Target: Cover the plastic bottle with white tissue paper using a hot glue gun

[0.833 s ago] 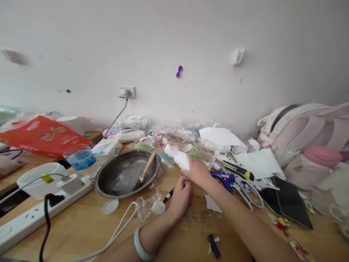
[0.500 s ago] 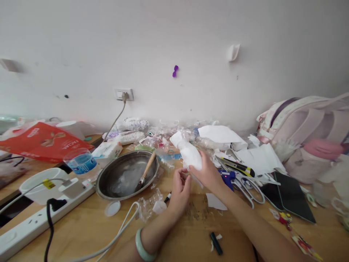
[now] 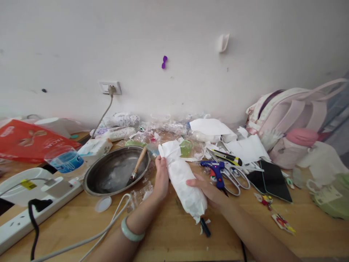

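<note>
In the head view, a white paper-wrapped bundle point(image 3: 187, 183) lies between the two hands over the wooden table point(image 3: 169, 233), its narrow neck pointing to 11 o'clock and its ragged wide end to 5. The right hand point(image 3: 205, 187) grips it from the 3 o'clock side, thumb on the upper face, the other fingers mostly hidden. The left hand point(image 3: 161, 178) is at the neck's 9 o'clock side, fingertips against or just beside the paper; whether it grips, I cannot tell.

Taking the bundle as the clock's centre, a metal bowl point(image 3: 109, 171) sits at 9 o'clock, with a wooden-handled brush point(image 3: 139, 162) leaning inside, handle towards 1. A blue glue gun point(image 3: 216, 169) lies between 2 and 3, white-handled scissors point(image 3: 236, 182) at 3, and a yellow-and-black cutter point(image 3: 227, 157) and a pale backpack point(image 3: 289, 112) towards 2. A dark stick-like piece point(image 3: 205, 228) pokes out at 5
</note>
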{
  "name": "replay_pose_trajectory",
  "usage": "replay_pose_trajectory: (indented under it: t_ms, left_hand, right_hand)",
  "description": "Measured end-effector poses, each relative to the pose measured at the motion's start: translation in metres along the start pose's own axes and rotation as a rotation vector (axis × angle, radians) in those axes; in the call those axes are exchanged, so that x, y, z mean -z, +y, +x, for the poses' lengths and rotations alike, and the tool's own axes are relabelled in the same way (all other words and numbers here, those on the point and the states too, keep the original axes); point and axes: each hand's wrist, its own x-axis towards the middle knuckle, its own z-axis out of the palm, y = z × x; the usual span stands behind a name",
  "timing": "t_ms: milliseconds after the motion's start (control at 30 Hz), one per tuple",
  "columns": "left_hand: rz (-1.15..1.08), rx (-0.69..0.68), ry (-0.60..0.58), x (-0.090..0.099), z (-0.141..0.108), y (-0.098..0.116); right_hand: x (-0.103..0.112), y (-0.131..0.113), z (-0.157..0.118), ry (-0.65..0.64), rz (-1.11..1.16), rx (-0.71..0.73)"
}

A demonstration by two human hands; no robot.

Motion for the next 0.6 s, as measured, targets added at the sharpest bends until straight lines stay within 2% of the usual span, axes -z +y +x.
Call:
replay_pose_trajectory:
  t_ms: [133, 267, 333, 433, 600]
  left_hand:
    - [0.003, -0.025, 0.058, 0.001, 0.004, 0.006]
    - [0.105, -0.251, 0.103, 0.003, 0.008, 0.014]
    - [0.134, -0.306, 0.075, 0.005, 0.01, 0.018]
    - [0.122, -0.29, 0.029, 0.008, 0.014, 0.019]
    - [0.117, -0.285, 0.02, 0.011, 0.018, 0.019]
  right_hand:
    - [0.001, 0.002, 0.001, 0.004, -0.026, 0.01]
    - [0.004, 0.002, 0.006, 0.068, -0.137, 0.02]
    - [0.004, 0.002, 0.007, 0.066, -0.172, 0.044]
    - [0.004, 0.001, 0.007, 0.038, -0.192, 0.055]
    - [0.007, 0.001, 0.006, -0.003, -0.23, 0.046]
